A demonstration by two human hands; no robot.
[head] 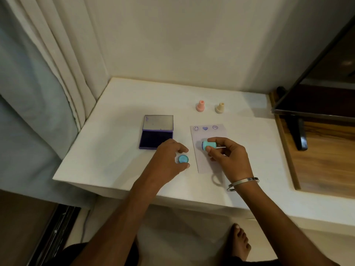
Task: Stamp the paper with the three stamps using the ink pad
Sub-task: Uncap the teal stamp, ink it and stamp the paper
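Three stamps: a teal stamp [209, 145] pinched sideways in the right hand [228, 158], fingers closed on it above the paper [208, 148]; a pink stamp [200, 106] and a cream stamp [219, 108] upright side by side near the back. One teal cap [183, 159] on the worktop [119, 150], loosely ringed by the curled left hand [169, 160]; contact unclear. One ink pad [156, 132], lid open, left of the paper. Three purple prints along the paper's top edge. White worktop in a corner, curtain [48, 73] at left, dark screen [326, 89] at right.
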